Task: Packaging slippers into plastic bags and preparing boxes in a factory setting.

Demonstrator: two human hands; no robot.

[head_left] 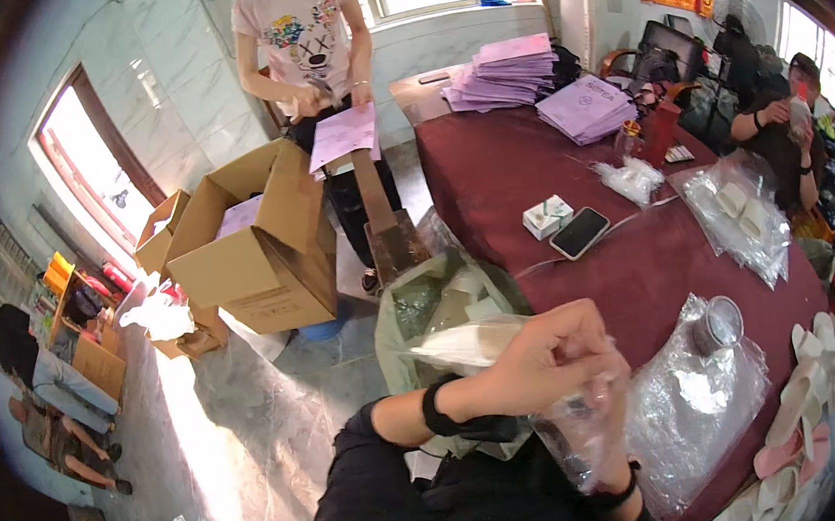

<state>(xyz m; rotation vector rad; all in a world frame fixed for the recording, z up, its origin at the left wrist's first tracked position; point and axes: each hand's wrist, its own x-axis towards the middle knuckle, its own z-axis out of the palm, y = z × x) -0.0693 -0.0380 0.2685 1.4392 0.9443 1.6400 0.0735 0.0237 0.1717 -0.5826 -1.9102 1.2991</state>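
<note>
My left hand [545,351], with a black band at the wrist, reaches across my body with its fingers pinched together on a clear plastic bag [568,442]. Close below it is my right hand [609,418], partly covered by the film and closed on the same bag; some of its fingers are hidden. Behind my left wrist, a long pale item [471,344] lies over the mouth of a green sack [392,308]; whether a hand touches it cannot be told. Flat clear bags [671,437] with a round clear container [717,324] lie to the right.
The maroon-covered table [489,168] holds a phone [580,233], a small box [547,216], purple sheets [500,77] and bagged pale shoes [734,205]. More shoes [802,394] line the right edge. Across, a person [302,51] handles purple sheets near a cardboard box [252,266].
</note>
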